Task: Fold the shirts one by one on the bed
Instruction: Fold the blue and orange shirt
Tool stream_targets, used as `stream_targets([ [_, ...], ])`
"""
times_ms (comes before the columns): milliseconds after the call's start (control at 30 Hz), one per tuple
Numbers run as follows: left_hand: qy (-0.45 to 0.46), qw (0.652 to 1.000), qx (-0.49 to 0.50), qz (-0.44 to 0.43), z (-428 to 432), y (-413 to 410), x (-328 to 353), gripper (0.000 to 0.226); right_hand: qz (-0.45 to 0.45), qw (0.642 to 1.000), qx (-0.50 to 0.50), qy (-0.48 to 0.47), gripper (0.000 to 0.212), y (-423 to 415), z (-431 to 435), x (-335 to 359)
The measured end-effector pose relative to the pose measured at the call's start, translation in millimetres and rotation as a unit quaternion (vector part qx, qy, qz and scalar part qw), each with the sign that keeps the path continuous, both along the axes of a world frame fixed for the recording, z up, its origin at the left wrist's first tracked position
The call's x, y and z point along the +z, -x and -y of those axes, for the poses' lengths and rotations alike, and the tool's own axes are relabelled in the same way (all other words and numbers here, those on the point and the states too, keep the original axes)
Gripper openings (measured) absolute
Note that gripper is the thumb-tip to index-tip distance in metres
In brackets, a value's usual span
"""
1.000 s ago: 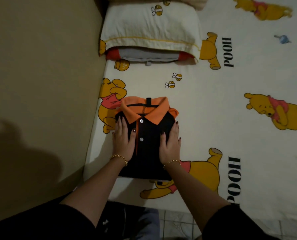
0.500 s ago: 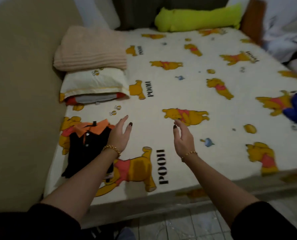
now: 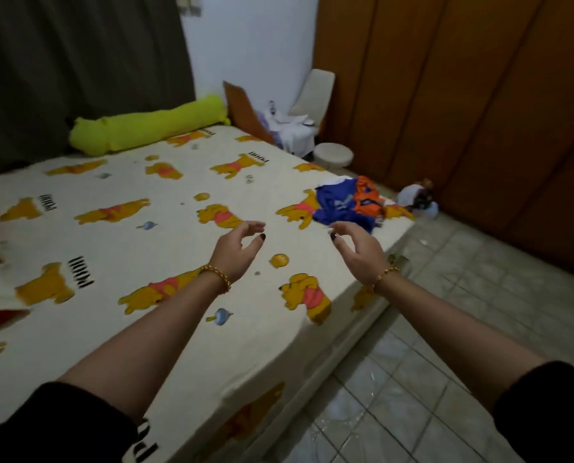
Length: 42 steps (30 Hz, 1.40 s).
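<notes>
One shirt pile (image 3: pixel 344 205), blue and orange, on bed (image 3: pixel 165 252) corner; left hand (image 3: pixel 237 252), right hand (image 3: pixel 359 250) raised, loosely curled, empty.

Dim and cool all over. Brightest at 12 o'clock on the white wall (image 3: pixel 245 45). Glinting off the floor tiles (image 3: pixel 356 426) at 5 o'clock. Smeared at 9 o'clock along the bed (image 3: pixel 112 248). Bowing at 2 o'clock on the wardrobe doors (image 3: pixel 479 111). Near black at 11 o'clock on the curtain (image 3: pixel 78 61).
</notes>
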<state>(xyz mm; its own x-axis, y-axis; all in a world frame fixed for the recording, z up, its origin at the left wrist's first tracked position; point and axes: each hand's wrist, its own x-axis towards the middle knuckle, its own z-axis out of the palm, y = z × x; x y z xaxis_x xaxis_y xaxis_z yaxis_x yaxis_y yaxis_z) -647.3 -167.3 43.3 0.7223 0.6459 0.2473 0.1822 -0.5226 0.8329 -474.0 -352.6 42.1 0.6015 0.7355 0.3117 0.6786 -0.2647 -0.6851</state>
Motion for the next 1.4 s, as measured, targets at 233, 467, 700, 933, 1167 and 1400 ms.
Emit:
stream_targets([
  [233,-0.003,0.994,-0.106,-0.032,10,-132,-16,0.024,-0.009,0.996,-0.087,0.016,0.031,-103,35,-12],
  [467,0.002,0.988,-0.149,-0.051,-33,-256,-26,0.019,-0.037,0.992,-0.118,0.035,0.026,-211,3,-24],
  [700,-0.005,0.982,-0.171,-0.083,-90,-371,-35,0.018,-0.055,0.988,-0.140,0.030,0.024,-311,-52,-28],
  [933,0.010,0.978,-0.162,-0.128,-117,-446,-67,0.019,-0.100,0.982,-0.144,0.067,0.025,-392,-80,-69],
  [1167,0.043,0.972,-0.128,-0.190,-132,-530,-119,0.019,-0.131,0.973,-0.120,0.151,0.027,-500,-102,-127],
  [1400,0.025,0.948,-0.129,-0.289,-144,-634,-187,0.021,-0.049,0.946,-0.036,0.318,0.038,-623,-128,-195],
])
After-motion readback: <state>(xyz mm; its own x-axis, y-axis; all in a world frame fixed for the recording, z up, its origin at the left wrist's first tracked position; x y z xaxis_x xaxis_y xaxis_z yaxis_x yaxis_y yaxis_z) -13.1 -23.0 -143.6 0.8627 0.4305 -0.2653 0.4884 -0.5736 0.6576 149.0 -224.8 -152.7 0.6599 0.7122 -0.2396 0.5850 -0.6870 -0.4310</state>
